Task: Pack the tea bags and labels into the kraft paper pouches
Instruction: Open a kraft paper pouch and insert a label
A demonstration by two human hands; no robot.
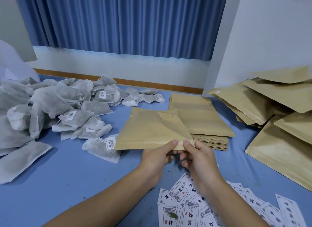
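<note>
Both left hand (pixel 155 157) and right hand (pixel 200 159) fingers (pixel 169 158) pinch the kraft pouch (pixel 152 128) mouth; stuck layers may tear.

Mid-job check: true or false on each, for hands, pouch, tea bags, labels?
1. The left hand and right hand both pinch the near edge of one kraft pouch. True.
2. The tea bags are piled right of that pouch. False: they lie to its left.
3. The labels lie partly under the right forearm. True.
4. The right hand also holds a tea bag. False: it holds only the pouch.
5. A stack of pouches lies behind the held one. True.
</note>
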